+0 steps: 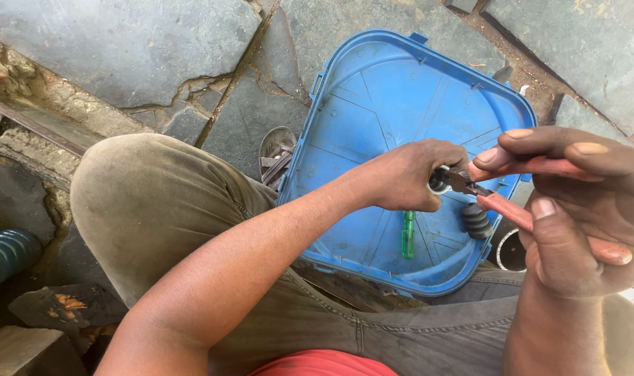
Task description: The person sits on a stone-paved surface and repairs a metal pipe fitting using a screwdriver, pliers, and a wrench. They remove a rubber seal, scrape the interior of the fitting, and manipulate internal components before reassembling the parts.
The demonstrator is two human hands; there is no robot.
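While both hands grip pliers (495, 191) and a small part, a screwdriver (407, 235) lies on the blue lid (373, 111).

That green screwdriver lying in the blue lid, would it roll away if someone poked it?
Probably a bit: the green screwdriver looks round and smooth. The blue lid has raised ribs and a rim, likely stopping it. It seems small, light and stiff.

red-handled pliers (519, 191), jaws gripping small part (439, 179)

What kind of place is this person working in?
Probably an outdoor, ground-level repair spot: cracked stone paving underfoot, a blue plastic lid used as a tray holding a green screwdriver, and red-handled pliers in the right hand.
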